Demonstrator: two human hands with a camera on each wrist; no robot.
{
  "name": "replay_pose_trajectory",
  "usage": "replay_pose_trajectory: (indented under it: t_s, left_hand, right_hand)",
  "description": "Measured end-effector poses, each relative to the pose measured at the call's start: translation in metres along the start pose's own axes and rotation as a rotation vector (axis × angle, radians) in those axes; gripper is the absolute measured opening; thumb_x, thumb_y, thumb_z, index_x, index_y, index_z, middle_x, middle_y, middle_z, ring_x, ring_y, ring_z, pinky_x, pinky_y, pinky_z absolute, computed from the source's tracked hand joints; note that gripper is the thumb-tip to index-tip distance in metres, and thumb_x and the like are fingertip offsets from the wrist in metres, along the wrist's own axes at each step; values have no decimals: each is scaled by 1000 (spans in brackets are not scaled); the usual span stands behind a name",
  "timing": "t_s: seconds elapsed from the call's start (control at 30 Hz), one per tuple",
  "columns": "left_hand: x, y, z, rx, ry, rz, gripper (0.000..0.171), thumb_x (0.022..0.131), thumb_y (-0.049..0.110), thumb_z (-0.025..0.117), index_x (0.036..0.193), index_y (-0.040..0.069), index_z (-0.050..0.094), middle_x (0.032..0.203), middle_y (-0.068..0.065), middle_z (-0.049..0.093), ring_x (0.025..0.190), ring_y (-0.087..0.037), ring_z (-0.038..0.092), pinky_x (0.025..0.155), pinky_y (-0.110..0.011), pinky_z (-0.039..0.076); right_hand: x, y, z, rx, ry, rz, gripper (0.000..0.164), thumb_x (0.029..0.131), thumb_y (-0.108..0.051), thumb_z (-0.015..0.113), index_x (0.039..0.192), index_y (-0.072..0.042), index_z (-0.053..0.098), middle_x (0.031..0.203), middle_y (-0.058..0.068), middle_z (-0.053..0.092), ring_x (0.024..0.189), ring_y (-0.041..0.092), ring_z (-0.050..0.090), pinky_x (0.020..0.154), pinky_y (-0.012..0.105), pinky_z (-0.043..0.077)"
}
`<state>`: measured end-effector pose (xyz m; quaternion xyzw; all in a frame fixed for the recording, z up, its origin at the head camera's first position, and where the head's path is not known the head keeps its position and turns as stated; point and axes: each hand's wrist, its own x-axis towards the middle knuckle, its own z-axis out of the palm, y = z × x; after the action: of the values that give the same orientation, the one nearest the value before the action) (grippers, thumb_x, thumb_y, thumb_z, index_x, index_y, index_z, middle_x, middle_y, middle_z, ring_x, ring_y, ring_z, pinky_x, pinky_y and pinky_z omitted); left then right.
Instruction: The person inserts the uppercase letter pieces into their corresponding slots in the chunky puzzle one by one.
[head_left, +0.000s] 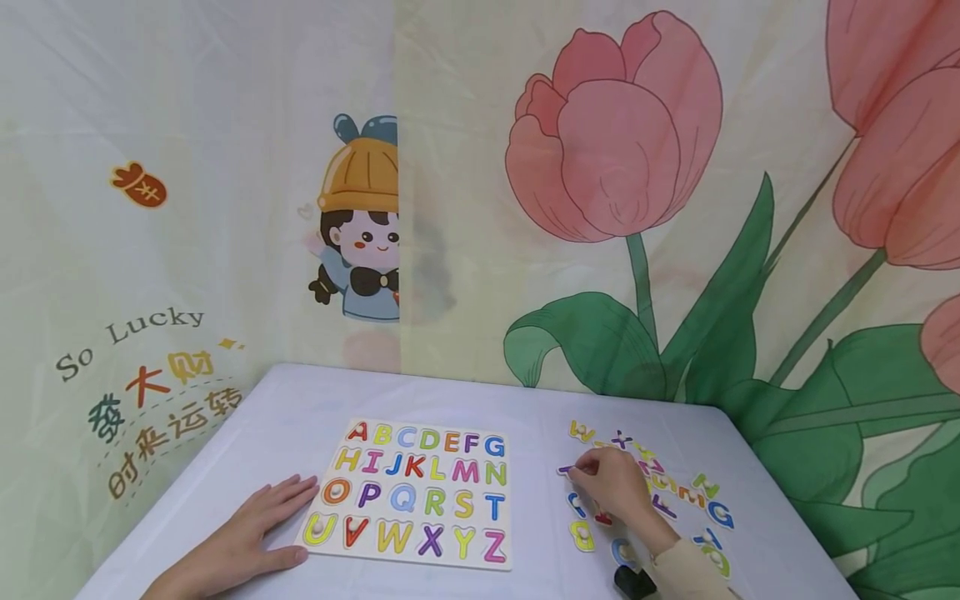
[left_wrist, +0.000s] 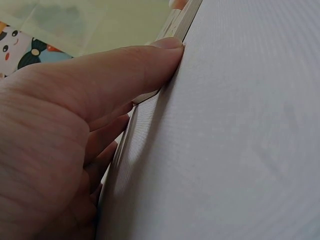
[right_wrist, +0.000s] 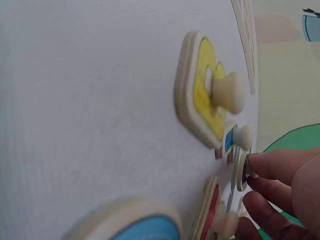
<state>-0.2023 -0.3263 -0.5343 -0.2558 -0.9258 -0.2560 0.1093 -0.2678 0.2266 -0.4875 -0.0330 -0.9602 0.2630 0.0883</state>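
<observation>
My left hand (head_left: pixel 258 533) lies on the table beside the alphabet board (head_left: pixel 420 567), its straight fingertips at the board's left edge. In the left wrist view, the thumb (left_wrist: pixel 135 67) touches the board's side. Among the loose letters at right, my right hand (head_left: pixel 611 483) pinches the knob of a purple letter piece (head_left: pixel 565 471) between thumb and fingers. That piece (right_wrist: pixel 242 172) appears nearly edge-on in the right wrist view, so its letter is hidden. Close by are a yellow B (head_left: pixel 581 536), a blue piece (head_left: pixel 576 505) and a red piece (head_left: pixel 602 518).
Several more knobbed letters spread around the right hand, including a yellow W (head_left: pixel 581 431), a purple X (head_left: pixel 622 438) and a blue G (head_left: pixel 720 514). A tulip-printed curtain (head_left: pixel 450 208) hangs behind the white-covered table (head_left: pixel 540 533).
</observation>
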Motion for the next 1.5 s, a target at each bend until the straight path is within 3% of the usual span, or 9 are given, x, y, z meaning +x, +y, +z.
replay_pose_trajectory:
  t_s: [0.2, 0.4, 0.77, 1.07, 1.2, 1.5]
  left_hand:
    - [1, 1, 0, 3, 14, 14, 81, 85, 51, 84, 151, 11, 60, 152, -14, 59, 144, 29, 2, 115, 1, -5]
    - [1, 2, -1, -10, -5, -21, 82, 86, 53, 83, 152, 12, 59, 154, -14, 57, 141, 32, -1, 112, 3, -7]
    - [2, -2, 3, 14, 25, 31, 80, 85, 50, 84, 151, 11, 60, 152, -12, 59, 145, 28, 2, 115, 1, -5]
    - [2, -2, 3, 3, 2, 4, 80, 85, 51, 84, 151, 10, 60, 152, -15, 59, 142, 31, 1, 113, 2, -7]
    - [4, -3, 3, 8, 15, 23, 79, 85, 49, 85, 149, 9, 61, 151, -16, 60, 143, 31, 2, 114, 2, -6]
    - [5, -7, 6, -7, -21, -1, 80, 85, 51, 85, 150, 11, 61, 152, -16, 59, 139, 34, -1, 112, 3, -9]
  right_hand:
    - [-3, -22, 7, 33, -27, -115, 6, 90, -20, 87, 93, -18, 82, 81, -7, 64, 77, 13, 55, 66, 26, 48]
    - [-8, -55, 21, 77, -67, -217, 5, 90, -19, 86, 94, -18, 83, 82, -10, 64, 76, 10, 55, 63, 23, 49]
    - [-12, -128, 58, 109, -153, -359, 8, 93, -24, 84, 97, -18, 85, 79, -14, 60, 76, 7, 54, 64, 21, 49]
    - [-20, -172, 81, 118, -216, -399, 6, 93, -24, 84, 95, -18, 85, 75, -17, 59, 73, 3, 51, 63, 21, 44]
    - [-24, -187, 90, 166, -254, -410, 6, 93, -24, 84, 94, -18, 85, 78, -17, 61, 73, 2, 51, 65, 21, 45]
    - [-35, -218, 117, 196, -309, -392, 3, 93, -24, 83, 93, -22, 85, 74, -19, 59, 70, -2, 51, 63, 15, 45]
